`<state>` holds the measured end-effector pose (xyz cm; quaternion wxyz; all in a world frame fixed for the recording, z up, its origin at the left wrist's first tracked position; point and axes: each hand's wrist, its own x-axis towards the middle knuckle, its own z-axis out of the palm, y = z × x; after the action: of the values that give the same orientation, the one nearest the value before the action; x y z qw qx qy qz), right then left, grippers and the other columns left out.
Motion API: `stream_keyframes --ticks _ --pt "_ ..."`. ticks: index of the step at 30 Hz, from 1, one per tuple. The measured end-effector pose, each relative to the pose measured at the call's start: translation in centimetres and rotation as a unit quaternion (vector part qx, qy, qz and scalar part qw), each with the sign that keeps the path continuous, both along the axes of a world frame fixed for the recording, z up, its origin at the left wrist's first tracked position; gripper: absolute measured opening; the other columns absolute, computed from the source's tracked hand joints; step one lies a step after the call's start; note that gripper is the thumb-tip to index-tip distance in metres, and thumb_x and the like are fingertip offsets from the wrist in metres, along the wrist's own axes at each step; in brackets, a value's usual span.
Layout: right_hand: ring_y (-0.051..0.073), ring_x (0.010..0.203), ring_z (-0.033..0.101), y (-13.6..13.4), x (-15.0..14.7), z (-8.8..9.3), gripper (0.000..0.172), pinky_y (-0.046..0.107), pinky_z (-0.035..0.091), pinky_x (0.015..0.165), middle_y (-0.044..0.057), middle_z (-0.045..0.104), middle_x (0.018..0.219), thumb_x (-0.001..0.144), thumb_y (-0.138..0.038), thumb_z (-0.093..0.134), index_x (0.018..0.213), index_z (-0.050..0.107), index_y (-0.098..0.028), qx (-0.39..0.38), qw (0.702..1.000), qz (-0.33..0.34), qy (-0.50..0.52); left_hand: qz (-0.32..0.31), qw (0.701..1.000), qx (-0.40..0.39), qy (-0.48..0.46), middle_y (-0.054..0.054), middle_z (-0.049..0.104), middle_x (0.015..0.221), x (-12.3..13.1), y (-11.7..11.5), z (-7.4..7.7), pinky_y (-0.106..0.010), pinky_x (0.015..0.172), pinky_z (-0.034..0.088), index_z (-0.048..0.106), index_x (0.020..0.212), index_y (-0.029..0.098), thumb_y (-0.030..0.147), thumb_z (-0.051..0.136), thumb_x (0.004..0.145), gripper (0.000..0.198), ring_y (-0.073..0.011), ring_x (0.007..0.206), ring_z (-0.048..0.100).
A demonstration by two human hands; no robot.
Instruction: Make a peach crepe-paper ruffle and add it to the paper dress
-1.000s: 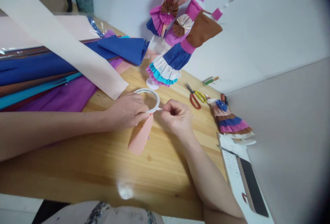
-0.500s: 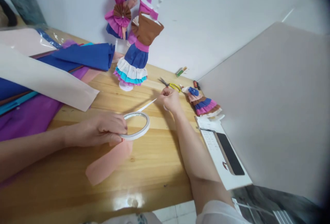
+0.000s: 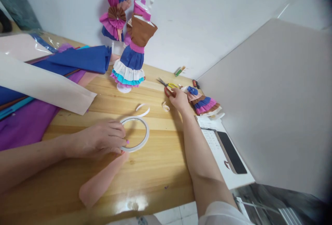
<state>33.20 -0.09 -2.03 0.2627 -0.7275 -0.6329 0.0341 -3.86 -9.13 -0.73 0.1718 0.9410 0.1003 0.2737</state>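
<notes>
My left hand (image 3: 102, 138) is closed on the edge of a white roll of double-sided tape (image 3: 145, 138). A loose end of tape (image 3: 144, 111) curls up from the far side of the roll. Under the same fingers sticks out a peach paper strip (image 3: 100, 183), its near part hidden by the hand. Farther off on the wooden table, my right hand (image 3: 179, 100) has its fingers on the red handle of the scissors (image 3: 167, 86). The scissors have one yellow and one red handle, blades pointing left. A small curl of tape backing (image 3: 165, 106) lies beside that hand.
Two dress forms stand at the back, one in a brown and blue paper dress (image 3: 133, 55). Folded coloured paper (image 3: 49, 86) covers the left side. A small tiered dress (image 3: 203, 100) and a white box (image 3: 233, 180) lie right. A green pack (image 3: 180, 71) sits near the wall.
My right hand let go of the tape end and moved right to the scissors. The tape end has curled back, and the curl of backing now lies on the table. My left hand lowered slightly.
</notes>
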Motion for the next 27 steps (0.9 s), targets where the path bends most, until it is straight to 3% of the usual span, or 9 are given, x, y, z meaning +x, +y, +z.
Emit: stream_keyframes --ticks 3,7,12,17,20,23,27 --pt "0.032 0.107 0.062 0.4 0.5 -1.0 0.034 0.048 0.046 0.098 0.02 0.07 0.112 0.077 -0.018 0.057 0.107 0.07 -0.012 0.005 0.999 0.012 -0.04 -0.073 0.997 -0.036 -0.013 -0.008 0.073 0.085 -0.1 0.2 -0.4 -0.031 0.084 0.05 0.067 0.097 0.016 0.027 0.044 0.101 0.025 -0.0186 0.086 0.062" --pt "0.032 0.121 0.055 1.1 1.2 -2.0 0.039 0.048 0.042 0.106 0.02 0.065 0.126 0.088 -0.028 0.051 0.12 0.067 -0.012 0.021 0.997 0.023 -0.072 -0.082 0.996 -0.027 -0.014 -0.008 0.071 0.088 0.0 0.4 -1.1 -0.033 0.084 0.048 0.064 0.101 0.015 0.03 0.044 0.101 0.025 -0.0196 0.088 0.062" --pt "0.03 0.116 0.059 1.7 1.5 -2.5 0.042 0.046 0.045 0.103 0.02 0.067 0.122 0.092 -0.027 0.046 0.126 0.064 -0.01 -0.01 0.995 0.022 -0.093 -0.085 0.996 -0.011 -0.027 -0.007 0.071 0.086 0.1 0.5 -1.5 -0.033 0.081 0.047 0.062 0.098 0.017 0.033 0.04 0.103 0.027 -0.02 0.087 0.063" --pt "0.034 0.134 0.046 1.5 1.0 -2.0 0.049 0.05 0.037 0.11 0.022 0.052 0.143 0.093 -0.034 0.048 0.137 0.055 -0.012 -0.024 0.993 -0.007 -0.117 -0.087 0.996 0.0 -0.037 -0.007 0.071 0.084 0.1 0.5 -1.3 -0.033 0.081 0.047 0.062 0.099 0.017 0.032 0.041 0.103 0.026 -0.0199 0.087 0.064" --pt "0.032 0.126 0.055 1.4 0.9 -1.4 0.049 0.047 0.041 0.106 0.021 0.058 0.137 0.094 -0.024 0.041 0.14 0.051 -0.011 -0.062 0.991 -0.022 -0.119 -0.085 0.995 0.012 -0.041 -0.008 0.072 0.085 0.1 0.5 -1.2 -0.033 0.081 0.048 0.063 0.1 0.018 0.033 0.04 0.103 0.028 -0.0196 0.087 0.064" --pt "0.031 0.117 0.062 1.1 0.9 -0.6 0.054 0.042 0.046 0.1 0.021 0.064 0.13 0.088 -0.024 0.05 0.14 0.05 -0.01 -0.104 0.986 -0.049 -0.118 -0.081 0.996 0.021 -0.04 -0.008 0.072 0.084 0.1 0.5 -1.3 -0.033 0.081 0.048 0.064 0.097 0.018 0.034 0.039 0.103 0.03 -0.0199 0.087 0.064" --pt "0.036 0.11 0.065 0.5 0.2 0.5 0.043 0.044 0.048 0.095 0.021 0.071 0.112 0.083 -0.036 0.06 0.118 0.066 -0.011 -0.144 0.979 -0.076 -0.122 -0.077 0.996 0.025 -0.037 -0.008 0.071 0.084 0.1 0.5 -1.5 -0.033 0.082 0.047 0.064 0.099 0.017 0.034 0.04 0.103 0.03 -0.0203 0.087 0.064"
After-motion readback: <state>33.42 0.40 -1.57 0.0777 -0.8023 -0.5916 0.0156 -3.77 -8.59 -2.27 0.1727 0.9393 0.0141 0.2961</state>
